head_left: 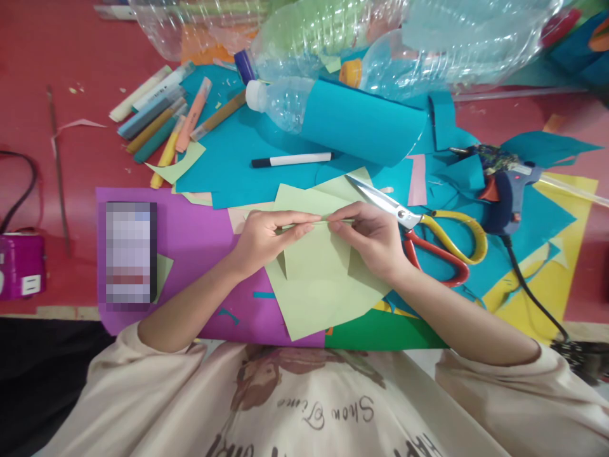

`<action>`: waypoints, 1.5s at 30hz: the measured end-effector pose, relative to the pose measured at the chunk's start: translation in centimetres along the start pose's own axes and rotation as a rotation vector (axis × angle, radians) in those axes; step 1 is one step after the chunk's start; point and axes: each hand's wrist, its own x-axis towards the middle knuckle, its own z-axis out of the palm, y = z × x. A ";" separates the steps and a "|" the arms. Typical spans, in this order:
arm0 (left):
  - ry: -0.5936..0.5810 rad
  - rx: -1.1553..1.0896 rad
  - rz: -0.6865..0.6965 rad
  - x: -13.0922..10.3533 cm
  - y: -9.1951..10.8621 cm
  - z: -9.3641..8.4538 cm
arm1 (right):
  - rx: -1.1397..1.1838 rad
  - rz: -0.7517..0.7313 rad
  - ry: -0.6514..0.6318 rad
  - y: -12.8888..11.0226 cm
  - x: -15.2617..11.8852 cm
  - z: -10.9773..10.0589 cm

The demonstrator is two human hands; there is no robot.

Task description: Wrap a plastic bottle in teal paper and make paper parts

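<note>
Head view: left hand, right hand — both in narrow pinches on one light-green folded paper piece, between them over one larger light-green paper sheet. Pinched edge runs left–right, nearly level; free part points toward the cream printed shirt. Overall long axis: cannot tell. Counted nearby: one pair of red-and-yellow-handled metal scissors, one black-capped white pen, one dark-blue glue gun.
</note>
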 end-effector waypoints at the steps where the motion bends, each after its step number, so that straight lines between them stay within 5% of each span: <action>1: -0.002 -0.007 0.003 0.0 0.0 0.0 | 0.001 -0.005 -0.002 0.0 0.0 0.0; 19: -0.015 -0.105 -0.013 0.3 0.0 -0.1 | 0.007 -0.047 -0.041 0.1 0.0 -0.2; 37: 0.000 -0.015 0.005 0.1 0.3 0.1 | -0.082 0.126 -0.049 -0.3 0.1 -0.1; 45: -0.016 -0.109 -0.131 0.3 0.2 0.2 | -0.143 0.070 -0.030 -0.1 0.2 -0.2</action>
